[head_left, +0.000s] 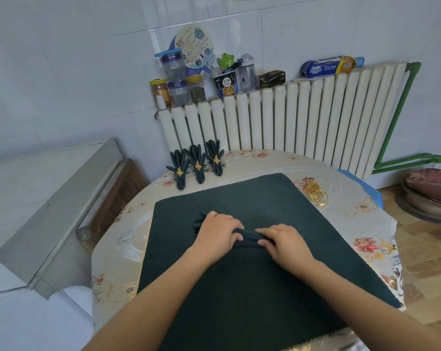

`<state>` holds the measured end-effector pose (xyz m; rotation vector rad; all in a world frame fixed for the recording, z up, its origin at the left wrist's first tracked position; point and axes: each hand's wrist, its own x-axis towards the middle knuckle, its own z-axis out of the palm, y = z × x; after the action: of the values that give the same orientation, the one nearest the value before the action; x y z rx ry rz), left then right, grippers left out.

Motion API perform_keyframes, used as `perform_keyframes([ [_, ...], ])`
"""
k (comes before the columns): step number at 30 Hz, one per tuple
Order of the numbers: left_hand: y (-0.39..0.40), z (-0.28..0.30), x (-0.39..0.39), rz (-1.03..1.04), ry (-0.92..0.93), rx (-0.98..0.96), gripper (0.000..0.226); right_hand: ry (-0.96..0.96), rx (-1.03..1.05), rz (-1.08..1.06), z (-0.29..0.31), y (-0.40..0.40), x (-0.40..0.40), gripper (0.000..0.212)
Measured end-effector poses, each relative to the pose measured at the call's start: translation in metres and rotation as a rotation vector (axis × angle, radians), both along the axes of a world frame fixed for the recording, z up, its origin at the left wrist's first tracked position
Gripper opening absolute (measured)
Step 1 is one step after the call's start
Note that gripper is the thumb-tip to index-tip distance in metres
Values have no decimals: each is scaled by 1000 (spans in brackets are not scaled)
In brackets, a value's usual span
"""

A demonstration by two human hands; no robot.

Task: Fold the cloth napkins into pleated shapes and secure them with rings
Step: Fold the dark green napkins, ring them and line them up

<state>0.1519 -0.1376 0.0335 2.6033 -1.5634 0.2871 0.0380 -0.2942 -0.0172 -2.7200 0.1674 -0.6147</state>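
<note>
Both forearms reach over a dark green cloth (239,287) spread on the table (118,249). Left hand (218,231) and right hand (281,240) pinch a pleated napkin (249,235), mostly hidden beneath their fingers. Gold rings (315,192), too bunched to count, lie near the right edge; three finished napkins (197,164) stand at the far edge.

Soft, even daylight fills the room, casting only faint shadows. The tiled wall (62,59) shows mild sheen at far right. Wide-angle distortion bends the radiator (290,122) and edges. Focus is fairly sharp; the corners soften slightly.
</note>
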Motion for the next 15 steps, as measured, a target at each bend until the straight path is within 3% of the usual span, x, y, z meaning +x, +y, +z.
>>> perform_keyframes([
  [4, -26, 6, 8, 88, 23, -73, 22, -150, 122, -281, 5, -38, 9, 36],
  [8, -45, 5, 15, 129, 33, -110, 22, -55, 313, -737, 7, -89, 15, 53],
  [11, -55, -2, 19, 127, 48, -111, 21, 18, 379, -847, 2, -121, 19, 62],
  [15, -66, -12, 32, 129, 64, -131, 21, 106, 365, -841, -6, -147, 36, 65],
])
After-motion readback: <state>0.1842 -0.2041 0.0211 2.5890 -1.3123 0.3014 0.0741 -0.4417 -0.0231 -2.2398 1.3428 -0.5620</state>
